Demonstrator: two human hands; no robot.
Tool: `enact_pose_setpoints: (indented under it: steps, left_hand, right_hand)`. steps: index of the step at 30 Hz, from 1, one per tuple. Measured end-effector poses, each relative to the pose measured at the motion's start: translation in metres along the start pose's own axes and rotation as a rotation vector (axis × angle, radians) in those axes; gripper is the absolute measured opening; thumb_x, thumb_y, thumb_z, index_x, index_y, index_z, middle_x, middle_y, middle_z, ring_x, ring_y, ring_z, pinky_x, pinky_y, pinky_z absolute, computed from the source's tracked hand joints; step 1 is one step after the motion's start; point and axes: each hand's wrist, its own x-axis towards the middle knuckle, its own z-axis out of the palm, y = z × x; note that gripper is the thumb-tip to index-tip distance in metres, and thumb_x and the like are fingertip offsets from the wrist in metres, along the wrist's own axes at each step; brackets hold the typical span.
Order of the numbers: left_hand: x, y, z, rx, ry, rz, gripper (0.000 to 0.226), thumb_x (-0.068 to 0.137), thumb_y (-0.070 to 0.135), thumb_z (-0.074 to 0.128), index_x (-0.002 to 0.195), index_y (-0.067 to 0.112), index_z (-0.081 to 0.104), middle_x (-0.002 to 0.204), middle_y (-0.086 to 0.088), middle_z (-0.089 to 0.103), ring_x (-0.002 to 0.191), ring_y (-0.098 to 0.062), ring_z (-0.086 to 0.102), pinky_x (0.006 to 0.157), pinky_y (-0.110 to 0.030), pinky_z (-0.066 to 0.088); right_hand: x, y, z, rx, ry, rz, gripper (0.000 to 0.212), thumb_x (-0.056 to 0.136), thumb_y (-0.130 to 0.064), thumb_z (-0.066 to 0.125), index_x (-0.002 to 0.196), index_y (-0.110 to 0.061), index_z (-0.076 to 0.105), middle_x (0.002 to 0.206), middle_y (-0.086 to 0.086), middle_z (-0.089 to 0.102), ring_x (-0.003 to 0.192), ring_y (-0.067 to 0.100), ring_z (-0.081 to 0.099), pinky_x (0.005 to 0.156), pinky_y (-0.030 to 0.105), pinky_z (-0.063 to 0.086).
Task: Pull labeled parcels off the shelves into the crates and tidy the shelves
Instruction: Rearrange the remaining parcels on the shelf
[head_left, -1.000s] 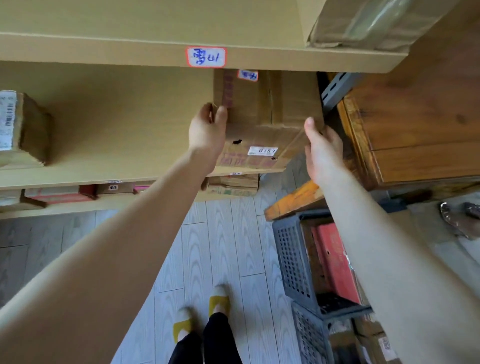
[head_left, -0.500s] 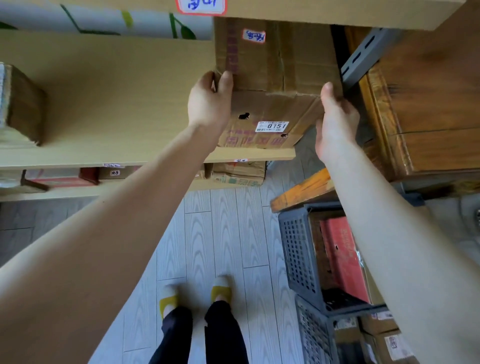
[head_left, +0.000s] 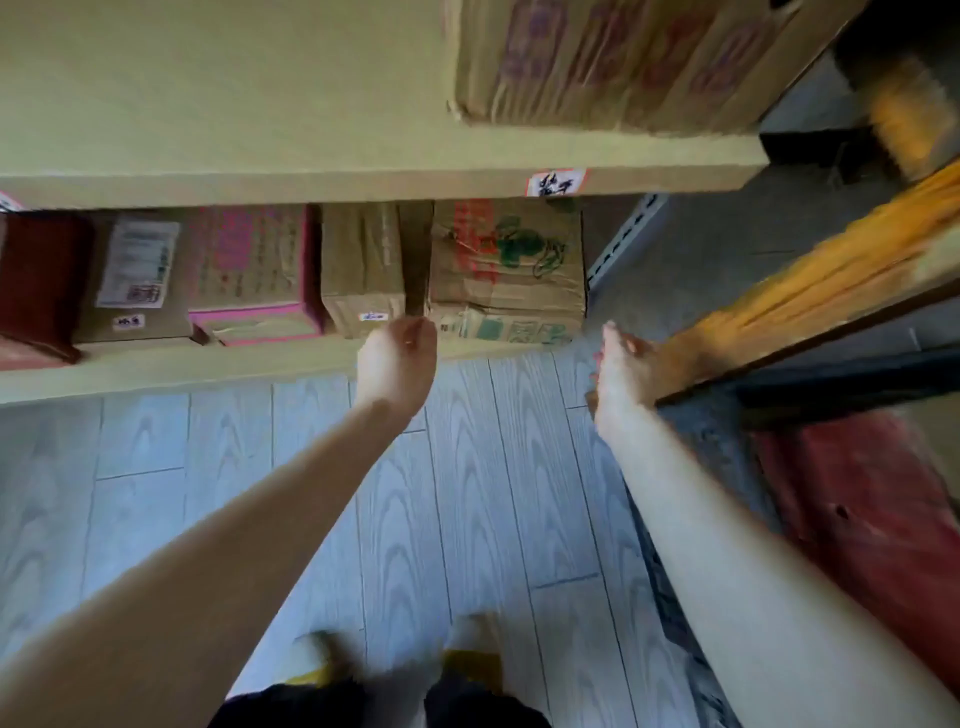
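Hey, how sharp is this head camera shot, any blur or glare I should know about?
Head view: motion blur smears everything, worst on the orange beam at frame right; the left hand and right hand are soft-edged, and the shelf tag is unreadable. Head view again: lighting is soft and even, without glare.
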Motion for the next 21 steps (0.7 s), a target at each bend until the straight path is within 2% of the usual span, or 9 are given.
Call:
enact_pose_setpoints:
  steps: [1,3,6,9,11,13,16,19,21]
  left_hand:
    - [0.016,-0.013,0.012,0.031,0.0,0.01,0.03,0.094,0.018,0.043,0.078,-0.001,0.059,0.07,-0.012,0.052,0.068,-0.026,0.046,0.055,-0.028,0.025]
    - [0.047,-0.033,0.033,0.093,-0.006,0.076,0.027,0.094,0.02,0.043,0.08,0.002,0.057,0.074,-0.012,0.053,0.069,-0.026,0.046,0.059,-0.026,0.026]
    - [0.081,-0.05,0.063,0.189,-0.03,0.15,0.028,0.094,0.025,0.044,0.075,0.005,0.047,0.086,-0.02,0.058,0.082,-0.033,0.052,0.061,-0.026,0.024]
    - [0.104,-0.059,0.087,0.159,-0.001,0.121,0.039,0.092,0.035,0.048,0.106,-0.002,0.051,0.117,-0.025,0.055,0.11,-0.039,0.05,0.08,-0.034,0.039]
    - [0.112,-0.066,0.091,0.109,0.037,0.105,0.049,0.091,0.04,0.049,0.115,-0.003,0.048,0.119,-0.024,0.054,0.113,-0.039,0.049,0.087,-0.038,0.042]
    - [0.118,-0.075,0.09,0.069,0.054,0.154,0.047,0.091,0.041,0.047,0.106,-0.003,0.056,0.109,-0.024,0.06,0.109,-0.04,0.052,0.083,-0.04,0.045]
    - [0.11,-0.089,0.084,-0.077,0.116,0.268,0.038,0.09,0.038,0.052,0.096,0.002,0.06,0.091,-0.013,0.064,0.091,-0.028,0.058,0.071,-0.033,0.046]
    - [0.094,-0.093,0.077,-0.456,0.115,0.248,0.025,0.086,0.037,0.06,0.082,0.013,0.052,0.066,0.006,0.054,0.057,0.002,0.053,0.051,-0.012,0.038]
    - [0.085,-0.091,0.07,-0.696,-0.017,0.16,0.041,0.078,0.049,0.065,0.089,0.013,0.049,0.068,0.007,0.054,0.053,0.001,0.051,0.052,-0.013,0.038]
  right_hand:
    - [0.015,0.015,0.011,-0.05,-0.008,-0.022,0.03,0.086,-0.035,0.057,0.067,-0.013,0.055,0.072,0.007,0.054,0.075,0.024,0.05,0.067,0.033,0.039]
    - [0.043,0.037,0.03,-0.132,-0.035,-0.056,0.035,0.082,-0.045,0.059,0.08,-0.01,0.062,0.075,0.005,0.054,0.077,0.023,0.051,0.061,0.03,0.037]
    - [0.081,0.058,0.054,-0.056,-0.071,-0.037,0.059,0.077,-0.052,0.064,0.112,-0.005,0.056,0.1,0.004,0.055,0.094,0.022,0.052,0.075,0.029,0.038]
    - [0.104,0.068,0.067,0.001,-0.108,0.034,0.072,0.072,-0.062,0.062,0.122,-0.011,0.048,0.11,0.002,0.049,0.101,0.023,0.049,0.085,0.035,0.038]
    - [0.113,0.073,0.07,0.005,-0.138,0.04,0.075,0.071,-0.065,0.06,0.124,-0.013,0.047,0.122,0.004,0.052,0.109,0.026,0.052,0.093,0.04,0.042]
    - [0.118,0.077,0.071,0.05,-0.148,0.015,0.075,0.071,-0.061,0.06,0.127,-0.013,0.046,0.128,0.008,0.052,0.113,0.028,0.052,0.095,0.043,0.043]
    - [0.118,0.082,0.067,0.179,-0.137,-0.015,0.06,0.073,-0.052,0.062,0.117,-0.014,0.046,0.122,0.009,0.054,0.101,0.023,0.055,0.079,0.032,0.047]
    - [0.107,0.086,0.061,0.367,-0.143,-0.013,0.05,0.076,-0.046,0.06,0.113,-0.015,0.046,0.12,0.013,0.054,0.101,0.023,0.057,0.065,0.024,0.047]
    - [0.101,0.086,0.057,0.449,-0.168,0.002,0.046,0.077,-0.043,0.06,0.111,-0.016,0.045,0.12,0.017,0.054,0.099,0.025,0.058,0.066,0.026,0.049]
